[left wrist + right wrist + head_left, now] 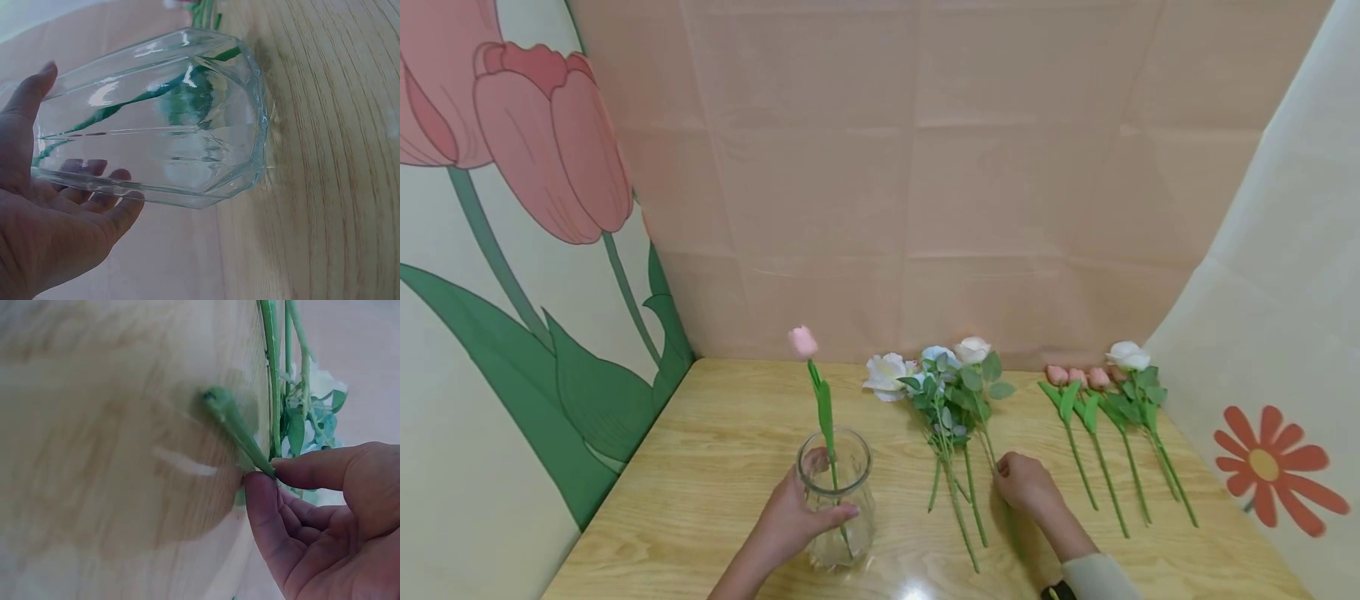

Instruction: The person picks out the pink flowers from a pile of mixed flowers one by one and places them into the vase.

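A clear glass vase stands on the table, and my left hand holds it around its upper part, thumb on the near side and fingers behind. One pink tulip leans in the vase, its green stem visible through the glass. My right hand pinches the stem of a white rose between thumb and forefinger. In the right wrist view the cut end of that green stem sticks out past the fingertips. Beside the rose lie a large white flower and a pale blue flower.
On the right of the wooden table lie several pink tulips and another white rose. A pink backdrop rises behind the table; printed floral cloths hang at the sides.
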Available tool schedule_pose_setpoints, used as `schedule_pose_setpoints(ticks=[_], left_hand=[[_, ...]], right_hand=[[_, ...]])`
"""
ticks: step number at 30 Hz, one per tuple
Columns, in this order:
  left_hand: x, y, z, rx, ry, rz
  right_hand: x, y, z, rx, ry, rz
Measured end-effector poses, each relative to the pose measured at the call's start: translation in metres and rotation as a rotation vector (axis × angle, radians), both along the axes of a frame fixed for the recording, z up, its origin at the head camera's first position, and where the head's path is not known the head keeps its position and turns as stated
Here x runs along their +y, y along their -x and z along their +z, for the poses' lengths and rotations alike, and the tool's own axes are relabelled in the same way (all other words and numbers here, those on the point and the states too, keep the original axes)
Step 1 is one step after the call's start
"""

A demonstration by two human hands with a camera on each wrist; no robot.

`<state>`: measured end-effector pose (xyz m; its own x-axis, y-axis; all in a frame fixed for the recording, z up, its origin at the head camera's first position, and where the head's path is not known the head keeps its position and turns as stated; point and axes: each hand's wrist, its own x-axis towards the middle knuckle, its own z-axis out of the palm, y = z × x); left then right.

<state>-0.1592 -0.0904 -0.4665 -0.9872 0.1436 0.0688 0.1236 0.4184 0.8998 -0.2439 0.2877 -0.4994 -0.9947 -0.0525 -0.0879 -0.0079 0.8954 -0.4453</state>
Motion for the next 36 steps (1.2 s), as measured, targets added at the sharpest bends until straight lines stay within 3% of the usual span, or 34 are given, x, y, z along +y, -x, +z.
schedule_pose_setpoints(ticks=[19,36], left_hand=[[-0.001,0.000,0.000,-0.011,-0.013,-0.005],[-0.002,-0.001,0.001,-0.008,-0.010,-0.013]], right_hand=[[0.008,0.000,-0.001,0.007,0.007,0.002],[0.022,0.003,0.008,-0.029,-0.013,-0.038]])
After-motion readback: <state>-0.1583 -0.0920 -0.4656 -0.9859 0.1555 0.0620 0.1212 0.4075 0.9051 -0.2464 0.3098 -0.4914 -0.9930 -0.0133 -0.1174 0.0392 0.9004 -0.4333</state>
